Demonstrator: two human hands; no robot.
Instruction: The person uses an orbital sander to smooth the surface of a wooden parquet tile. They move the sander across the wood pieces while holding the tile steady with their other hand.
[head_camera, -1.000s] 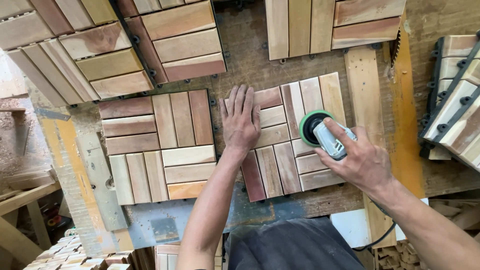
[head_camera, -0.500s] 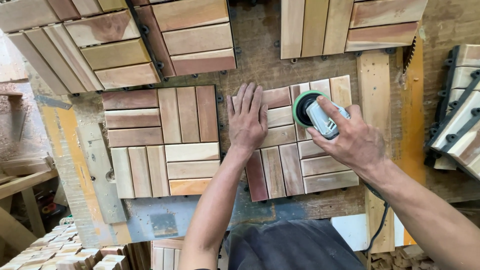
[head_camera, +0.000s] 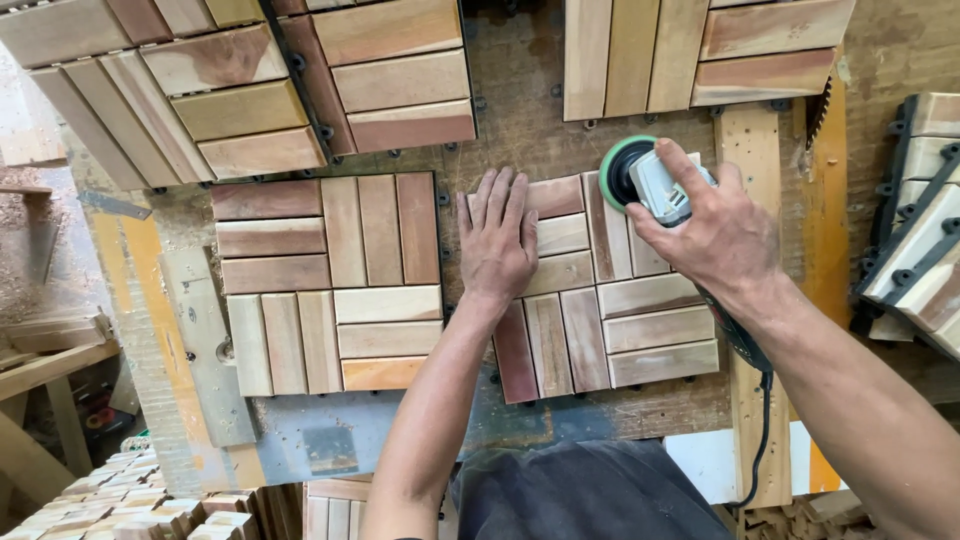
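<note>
Fingers of the right hand (head_camera: 715, 235) are wrapped around the grey body of an orbital sander (head_camera: 645, 180), whose green-rimmed round pad sits on the far right corner of a wooden deck tile (head_camera: 600, 300). The left hand (head_camera: 497, 240) lies flat on the same tile's near-left part, fingers released and spread, pressing it down on the bench (head_camera: 520, 130). A black cord (head_camera: 760, 420) runs from the sander past the right wrist. A second slatted tile (head_camera: 330, 285) lies just beside, to the left; more tiles lie beyond
</note>
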